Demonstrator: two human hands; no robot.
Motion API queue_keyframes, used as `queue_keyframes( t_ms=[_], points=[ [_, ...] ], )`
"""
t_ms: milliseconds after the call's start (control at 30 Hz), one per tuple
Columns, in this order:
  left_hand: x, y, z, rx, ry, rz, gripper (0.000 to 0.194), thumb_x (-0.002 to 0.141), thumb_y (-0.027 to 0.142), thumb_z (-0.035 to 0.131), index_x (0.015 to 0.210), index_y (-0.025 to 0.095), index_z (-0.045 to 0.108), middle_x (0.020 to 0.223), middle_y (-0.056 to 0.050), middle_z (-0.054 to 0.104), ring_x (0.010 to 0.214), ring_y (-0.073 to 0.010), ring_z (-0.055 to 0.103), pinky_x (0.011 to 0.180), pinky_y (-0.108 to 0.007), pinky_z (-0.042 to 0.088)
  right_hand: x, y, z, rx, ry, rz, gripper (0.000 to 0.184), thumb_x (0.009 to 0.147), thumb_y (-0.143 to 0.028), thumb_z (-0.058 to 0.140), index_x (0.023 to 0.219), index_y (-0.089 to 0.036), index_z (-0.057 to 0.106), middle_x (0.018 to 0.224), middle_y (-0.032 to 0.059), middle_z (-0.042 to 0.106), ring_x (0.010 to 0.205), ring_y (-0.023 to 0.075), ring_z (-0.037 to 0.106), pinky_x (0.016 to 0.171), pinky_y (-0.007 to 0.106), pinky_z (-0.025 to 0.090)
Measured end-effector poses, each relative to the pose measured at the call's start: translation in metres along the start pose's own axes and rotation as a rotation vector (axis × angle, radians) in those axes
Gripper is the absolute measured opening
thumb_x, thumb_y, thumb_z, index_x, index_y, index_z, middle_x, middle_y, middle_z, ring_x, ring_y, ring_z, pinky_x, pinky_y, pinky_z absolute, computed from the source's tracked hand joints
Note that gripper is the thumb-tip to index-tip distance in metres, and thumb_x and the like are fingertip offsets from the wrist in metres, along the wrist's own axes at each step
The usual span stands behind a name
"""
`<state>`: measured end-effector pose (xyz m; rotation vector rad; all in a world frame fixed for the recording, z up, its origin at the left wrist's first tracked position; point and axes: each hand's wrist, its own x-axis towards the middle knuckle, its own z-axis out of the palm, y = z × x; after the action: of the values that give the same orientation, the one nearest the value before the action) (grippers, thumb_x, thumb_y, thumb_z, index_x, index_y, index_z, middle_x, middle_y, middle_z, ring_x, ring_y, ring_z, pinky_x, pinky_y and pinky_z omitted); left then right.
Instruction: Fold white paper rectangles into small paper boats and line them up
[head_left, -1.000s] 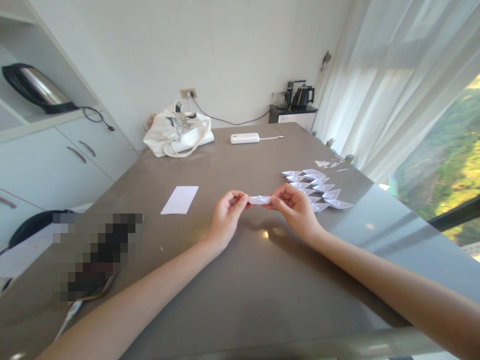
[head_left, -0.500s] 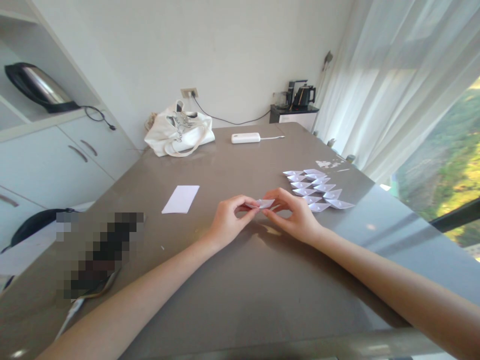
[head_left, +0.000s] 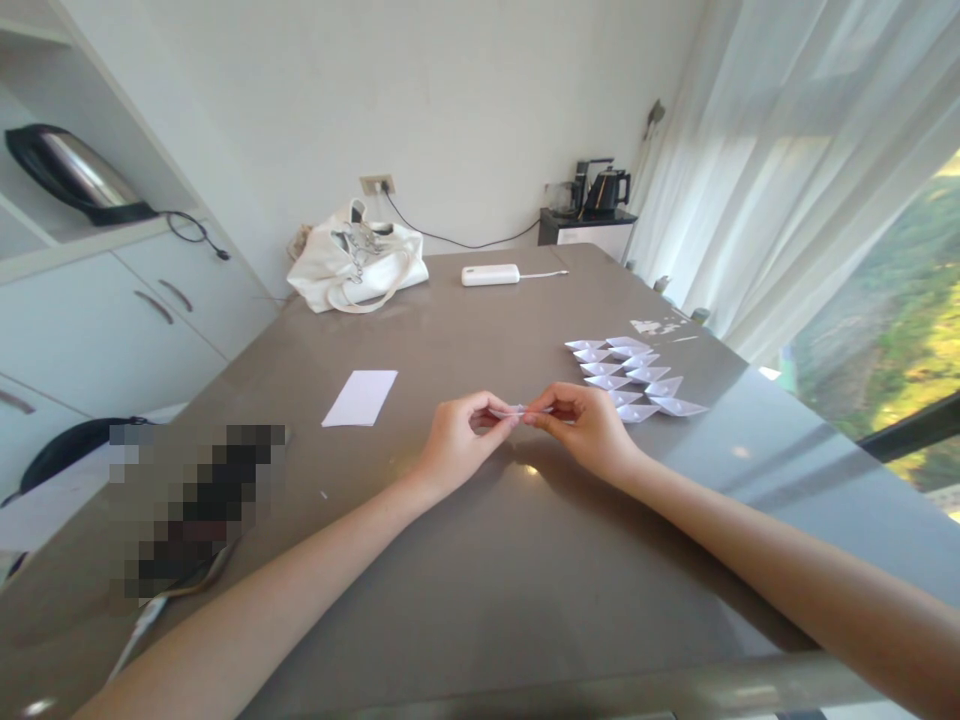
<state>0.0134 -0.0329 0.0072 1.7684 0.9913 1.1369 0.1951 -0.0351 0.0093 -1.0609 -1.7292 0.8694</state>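
Note:
Between my two hands, just above the table, is a small folded paper boat (head_left: 519,409), mostly covered by fingertips. My left hand (head_left: 463,437) pinches its left end between thumb and fingers. The right end is pinched by my right hand (head_left: 589,428), with thumb below and fingers curled over. Rows of finished white paper boats (head_left: 628,375) lie just beyond my right hand. A stack of white paper sheets (head_left: 361,397) rests to the left of my left hand.
A white power bank (head_left: 490,275) with a short cable and a white bag (head_left: 358,262) lie at the table's far side. Paper scraps (head_left: 658,327) are near the right edge. A blurred dark object (head_left: 206,510) with a cable sits at left.
My right fingers have closed over the right part of the paper boat, so less of it shows. My left hand has hardly moved.

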Motion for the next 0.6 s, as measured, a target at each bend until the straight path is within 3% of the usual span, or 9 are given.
queue_keyframes(
  t_ms=[167,433,600],
  points=[
    [0.0019,-0.0039,0.0019,-0.095,0.038,-0.088,0.026,0.070,0.030,0.072,0.082,0.016,0.054,0.077,-0.002,0.065,0.072,-0.0140,0.065,0.069,-0.025,0.051,-0.0007,0.0017,0.0009,0.024,0.050,-0.026,0.018,0.074,-0.031,0.070,0.078,-0.018,0.058,0.073,0.0019,0.067,0.066,0.0157,0.064,0.062,0.026,0.051],
    [0.0033,-0.0013,0.0017,-0.126,0.014,-0.126,0.023,0.071,0.029,0.071,0.078,0.014,0.055,0.075,-0.003,0.064,0.070,-0.0131,0.063,0.067,-0.024,0.050,-0.0040,-0.0028,0.0041,0.051,0.040,0.009,0.032,0.074,-0.031,0.069,0.094,-0.023,0.044,0.075,-0.0003,0.069,0.064,0.0159,0.065,0.062,0.027,0.051],
    [0.0026,-0.0059,0.0014,-0.115,-0.058,-0.129,0.023,0.073,0.028,0.069,0.088,0.013,0.059,0.085,-0.006,0.067,0.078,-0.0150,0.065,0.072,-0.026,0.050,-0.0058,-0.0012,0.0051,0.024,0.013,0.000,0.030,0.076,-0.029,0.066,0.093,-0.024,0.042,0.077,-0.0003,0.070,0.065,0.0154,0.064,0.062,0.027,0.050]
  ],
)
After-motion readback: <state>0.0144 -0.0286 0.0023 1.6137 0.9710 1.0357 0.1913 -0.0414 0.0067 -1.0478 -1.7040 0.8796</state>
